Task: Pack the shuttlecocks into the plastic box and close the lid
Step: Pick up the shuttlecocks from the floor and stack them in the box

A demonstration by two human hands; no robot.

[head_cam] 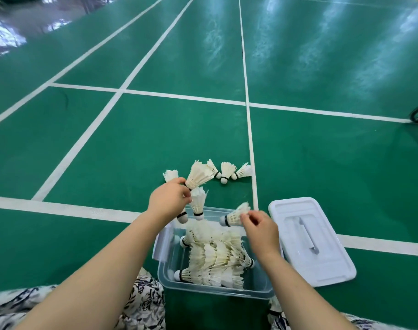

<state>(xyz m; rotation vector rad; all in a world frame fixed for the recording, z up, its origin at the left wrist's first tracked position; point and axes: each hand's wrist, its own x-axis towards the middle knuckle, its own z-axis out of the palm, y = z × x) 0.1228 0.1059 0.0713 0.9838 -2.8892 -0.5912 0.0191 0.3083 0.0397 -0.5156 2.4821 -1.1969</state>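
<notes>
Head view looks down on our two bare arms reaching over a clear plastic box (217, 292) that sits on the green court floor (108, 151) just in front of our knees. Our left hand (169, 198) hovers above the box's far left corner, fingers curled round a bunch of shuttlecocks (199, 175). One fans its feathers up and away from us, and two hang below the hand with their corks pointing down. Another set of feathers shows behind the knuckles; we cannot tell whether it is held or lies on the floor.

Our right hand (260, 225) pinches a single shuttlecock (234, 216) by its feather tips, above the far rim of the box, cork pointing left.

Inside the box, a pile of packed shuttlecocks (215, 256) lies on its side in rough rows, filling the middle and right of the box. A strip of bare bottom shows along the left wall.

A white lid (293, 210) lies flat on the floor just right of the box, apart from it, its grey handle (307, 236) facing up. Beyond the box, three loose shuttlecocks (225, 172) lie close together beside a white court line (250, 139).

Patterned black-and-white fabric (141, 301) covers our legs at the bottom edge. A bent metal tube (417, 114) enters from the right edge.
</notes>
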